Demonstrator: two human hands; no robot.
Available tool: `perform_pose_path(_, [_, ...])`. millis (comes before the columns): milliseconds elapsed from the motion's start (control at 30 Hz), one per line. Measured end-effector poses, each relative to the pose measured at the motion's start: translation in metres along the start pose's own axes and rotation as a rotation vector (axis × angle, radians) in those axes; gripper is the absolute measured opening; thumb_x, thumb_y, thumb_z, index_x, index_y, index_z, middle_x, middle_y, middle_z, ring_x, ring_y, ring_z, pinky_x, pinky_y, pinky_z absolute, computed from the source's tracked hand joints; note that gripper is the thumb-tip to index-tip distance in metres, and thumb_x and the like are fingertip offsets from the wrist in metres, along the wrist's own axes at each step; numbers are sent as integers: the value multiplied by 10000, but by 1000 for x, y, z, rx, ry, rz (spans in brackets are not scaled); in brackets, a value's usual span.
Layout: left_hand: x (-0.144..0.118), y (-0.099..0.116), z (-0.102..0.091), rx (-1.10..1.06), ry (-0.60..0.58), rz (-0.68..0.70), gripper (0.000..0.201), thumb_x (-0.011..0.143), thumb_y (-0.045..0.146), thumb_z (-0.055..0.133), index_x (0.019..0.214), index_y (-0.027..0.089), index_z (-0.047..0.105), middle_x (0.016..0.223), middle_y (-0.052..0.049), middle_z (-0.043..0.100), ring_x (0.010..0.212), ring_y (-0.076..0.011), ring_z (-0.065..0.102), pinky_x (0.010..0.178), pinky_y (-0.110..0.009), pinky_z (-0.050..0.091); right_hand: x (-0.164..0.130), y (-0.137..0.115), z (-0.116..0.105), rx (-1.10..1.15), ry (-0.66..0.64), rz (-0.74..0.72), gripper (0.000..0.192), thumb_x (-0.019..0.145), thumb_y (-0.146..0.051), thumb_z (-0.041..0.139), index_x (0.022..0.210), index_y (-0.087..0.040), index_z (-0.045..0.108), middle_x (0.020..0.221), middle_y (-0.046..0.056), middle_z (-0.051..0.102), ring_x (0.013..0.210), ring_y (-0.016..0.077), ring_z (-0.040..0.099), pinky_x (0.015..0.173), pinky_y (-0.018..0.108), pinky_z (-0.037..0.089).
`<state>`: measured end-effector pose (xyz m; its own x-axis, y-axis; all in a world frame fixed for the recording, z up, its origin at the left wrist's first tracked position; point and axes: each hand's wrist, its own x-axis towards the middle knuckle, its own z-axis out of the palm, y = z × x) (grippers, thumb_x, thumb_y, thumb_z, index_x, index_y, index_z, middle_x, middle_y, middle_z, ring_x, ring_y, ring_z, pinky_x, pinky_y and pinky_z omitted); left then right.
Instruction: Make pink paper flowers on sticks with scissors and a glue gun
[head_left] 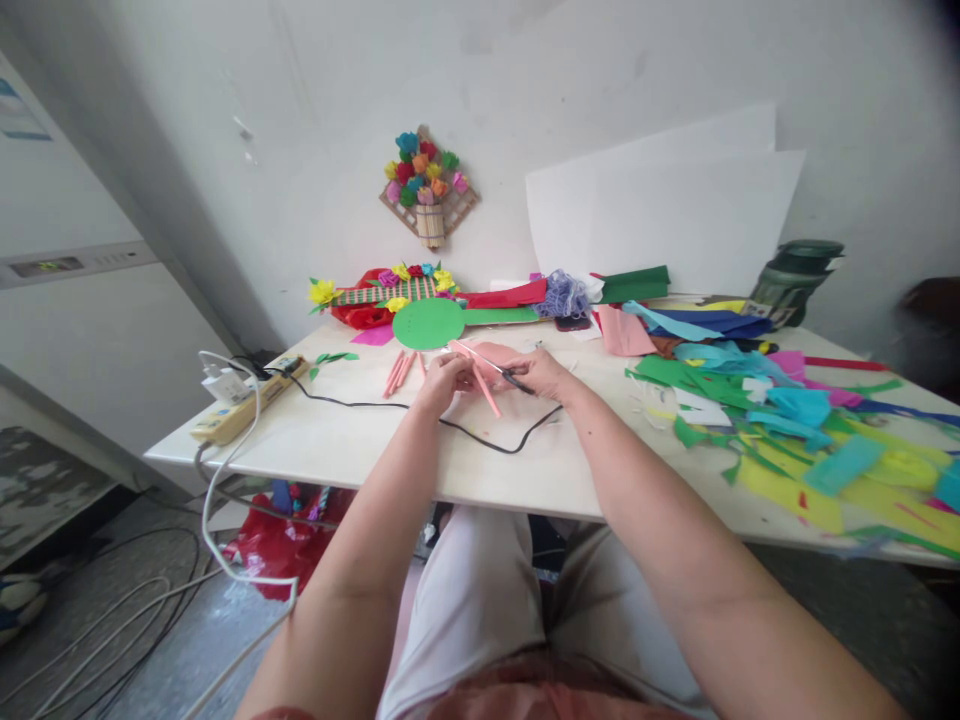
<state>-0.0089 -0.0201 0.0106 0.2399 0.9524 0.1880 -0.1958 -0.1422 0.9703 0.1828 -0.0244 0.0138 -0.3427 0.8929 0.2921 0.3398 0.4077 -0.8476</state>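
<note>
My left hand (pixel 450 380) is closed on a pink paper strip (pixel 486 390), which slants down toward me from the fingers. Scissors (pixel 516 380) with dark handles are in my right hand (pixel 541 374), their blades pointing left across the pink paper by my left fingers. Behind both hands lies a larger pink paper piece (pixel 495 352). Several pink paper strips (pixel 403 372), apparently rolled or folded, rest on the table left of my left hand. A black cable (pixel 491 447) curves across the table just in front of my hands.
A green paper shape (pixel 429 324) and a flower-covered woven piece (pixel 386 294) lie at the back. Colourful paper scraps (pixel 795 400) cover the table's right side, with a green bottle (pixel 796 282) behind. A power strip (pixel 247 405) sits at the left edge.
</note>
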Motion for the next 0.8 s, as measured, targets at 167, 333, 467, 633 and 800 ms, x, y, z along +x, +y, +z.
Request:
perform_pose_path(167, [1, -1, 0, -5, 13, -8, 185, 600, 294, 612, 630, 136, 521, 548, -24, 593, 463, -124, 560, 461, -246, 464, -1, 0, 0, 76, 7, 75, 474, 591, -411, 691, 966, -123, 712, 438, -59, 488, 361, 41, 300, 353, 191, 246])
perform_pose_path(333, [3, -2, -2, -10, 36, 12, 175, 601, 289, 600, 632, 130, 534, 540, -28, 598, 456, -126, 561, 461, -248, 469, -3, -6, -3, 157, -82, 101, 404, 616, -424, 691, 857, -100, 697, 408, -53, 471, 342, 52, 360, 343, 192, 282])
perform_pose_path(467, [3, 0, -3, -32, 111, 39, 221, 597, 324, 604, 662, 121, 548, 530, -31, 598, 452, -129, 564, 460, -247, 465, -9, -14, -10, 270, -170, 113, 401, 663, -496, 641, 689, -97, 625, 444, -13, 524, 325, 56, 399, 327, 194, 299])
perform_pose_path(633, [2, 4, -2, -59, 169, 48, 260, 592, 346, 632, 681, 114, 553, 554, -41, 612, 454, -126, 571, 466, -243, 465, -13, -18, -19, 457, -47, 60, 441, 620, -497, 682, 833, -120, 599, 482, -27, 539, 351, 59, 413, 315, 179, 289])
perform_pose_path(800, [3, 3, -3, -88, 198, 55, 299, 572, 370, 668, 665, 111, 553, 555, -40, 613, 440, -115, 565, 453, -226, 462, -3, -9, -25, 314, 309, 87, 429, 612, -491, 684, 813, -119, 615, 522, 5, 568, 371, 78, 446, 355, 205, 366])
